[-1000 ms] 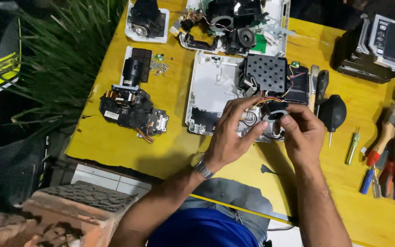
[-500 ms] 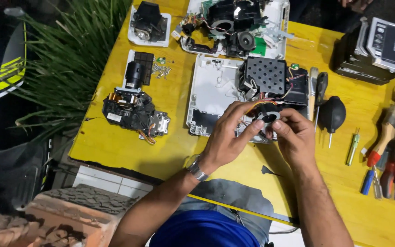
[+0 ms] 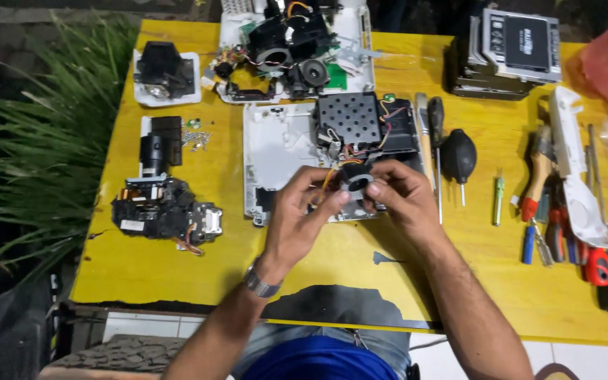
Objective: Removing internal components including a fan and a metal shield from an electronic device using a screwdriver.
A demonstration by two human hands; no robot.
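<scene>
Both hands meet over the middle of the yellow table. My left hand and my right hand together pinch a small round black part with thin orange and red wires running off it. The part hangs just above the open white shell of a taken-apart device. Right behind the hands sits a black perforated block inside that shell. A metal watch is on my left wrist.
A black optical assembly lies at the left, a black lens unit on a white tray beyond it. Another gutted white housing sits at the back. Screwdrivers, a black air blower, pliers and brushes crowd the right. Plant leaves border the left edge.
My hands have shifted slightly left over the white shell, still gripping the small round part. My head has moved, so the table sits more centred in view.
</scene>
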